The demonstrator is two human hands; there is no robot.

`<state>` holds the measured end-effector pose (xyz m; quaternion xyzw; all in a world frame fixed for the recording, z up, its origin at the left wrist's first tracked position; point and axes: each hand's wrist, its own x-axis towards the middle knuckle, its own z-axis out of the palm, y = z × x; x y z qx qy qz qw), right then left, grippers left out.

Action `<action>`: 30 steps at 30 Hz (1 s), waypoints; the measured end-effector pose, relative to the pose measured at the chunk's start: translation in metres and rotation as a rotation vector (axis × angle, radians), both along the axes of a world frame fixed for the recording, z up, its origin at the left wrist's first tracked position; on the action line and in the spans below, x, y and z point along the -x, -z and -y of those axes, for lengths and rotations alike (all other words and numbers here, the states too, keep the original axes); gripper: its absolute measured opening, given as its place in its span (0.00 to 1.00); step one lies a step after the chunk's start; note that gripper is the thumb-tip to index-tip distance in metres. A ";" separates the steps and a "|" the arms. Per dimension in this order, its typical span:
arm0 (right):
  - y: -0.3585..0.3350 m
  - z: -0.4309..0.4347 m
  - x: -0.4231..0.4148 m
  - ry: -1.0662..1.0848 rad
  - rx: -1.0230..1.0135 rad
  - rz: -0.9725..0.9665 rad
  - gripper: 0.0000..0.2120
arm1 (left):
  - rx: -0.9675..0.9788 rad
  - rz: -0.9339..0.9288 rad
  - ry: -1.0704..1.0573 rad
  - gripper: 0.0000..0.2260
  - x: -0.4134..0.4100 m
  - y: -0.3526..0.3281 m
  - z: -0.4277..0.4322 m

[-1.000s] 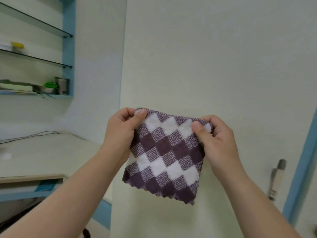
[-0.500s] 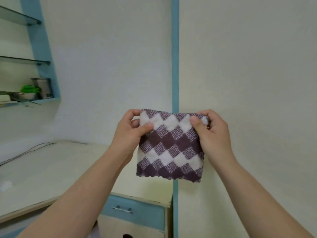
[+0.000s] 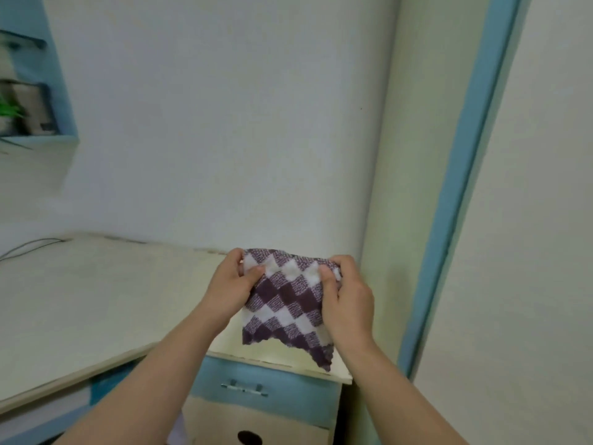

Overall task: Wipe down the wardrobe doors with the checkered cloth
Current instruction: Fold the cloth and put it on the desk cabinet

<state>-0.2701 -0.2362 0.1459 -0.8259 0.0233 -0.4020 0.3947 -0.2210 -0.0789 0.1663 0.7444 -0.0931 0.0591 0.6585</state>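
Note:
A purple and white checkered cloth (image 3: pixel 285 303) hangs in front of me, held by its top edge. My left hand (image 3: pixel 229 285) pinches the top left corner and my right hand (image 3: pixel 348 297) grips the top right corner. The two hands sit close together, so the top edge is bunched. The cream wardrobe door (image 3: pixel 529 220) with a blue edge strip (image 3: pixel 462 175) fills the right side, a little to the right of the cloth and apart from it.
A cream desk top (image 3: pixel 96 300) runs along the left under my arms, with a blue drawer (image 3: pixel 256 388) and its metal handle below. A blue-framed shelf (image 3: pixel 41 101) with small items is at the far left. A cable (image 3: pixel 29 245) lies on the desk.
The view has swung to the left and down, showing more of the desk. My hands and the cloth sit lower in view, and the hands have moved closer together, bunching the cloth's top edge.

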 end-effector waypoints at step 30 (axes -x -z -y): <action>0.181 0.054 -0.212 0.094 -0.612 -0.570 0.02 | -0.392 -0.457 0.113 0.05 -0.230 0.197 0.049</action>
